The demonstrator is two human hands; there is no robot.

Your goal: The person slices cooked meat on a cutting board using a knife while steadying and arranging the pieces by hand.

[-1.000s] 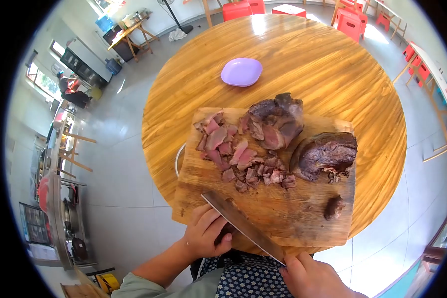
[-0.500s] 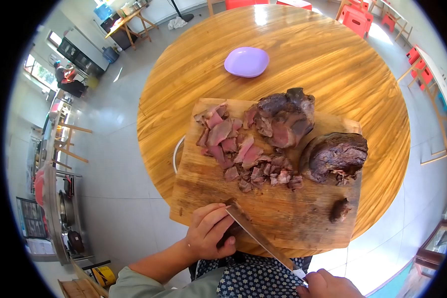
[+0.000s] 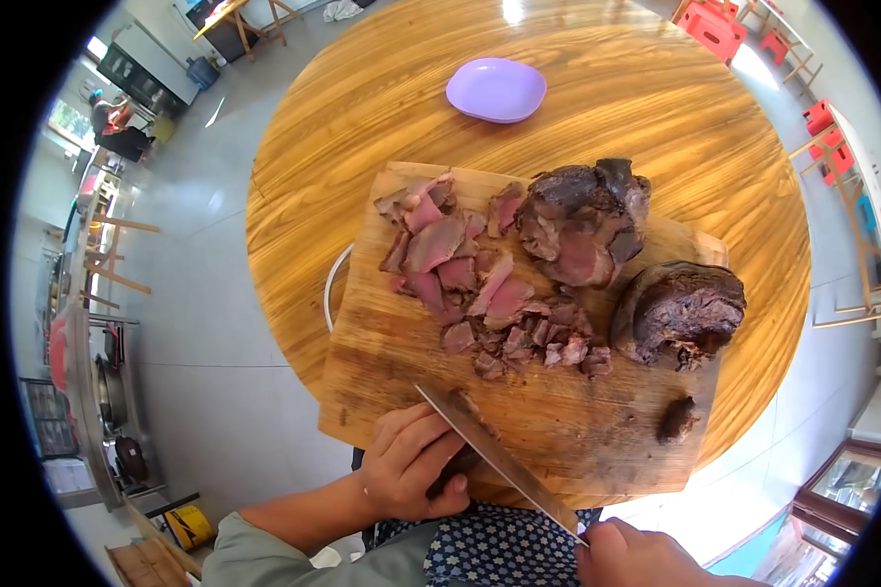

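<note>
Nearest, below the board's near edge, the right hand point(image 3: 631, 556) has its fingers closed around the end of the knife point(image 3: 509, 465), the handle itself hidden in the grip; the blade slants away to the left over the board point(image 3: 568, 430). A clean cut here calls for a long, even draw with light pressure, the blade's face guided by the knuckles. At the board's near left edge, the left hand point(image 3: 406, 460) lies on a dark piece of meat point(image 3: 478, 406), fingers bent and close together, thumb apart on the near side, pinning it partly under the blade. Those fingertips are best tucked back, the thumb behind them, as the edge is very near. The wrist comes in low from the left, palm down; the right wrist comes in from the right, knuckles up. Past the knife, a small chunk point(image 3: 677, 421) lies near the board's right edge, chopped bits point(image 3: 519, 342) about its middle, and beyond the far edge a purple dish point(image 3: 496, 90) stands on the desk point(image 3: 313, 166).
</note>
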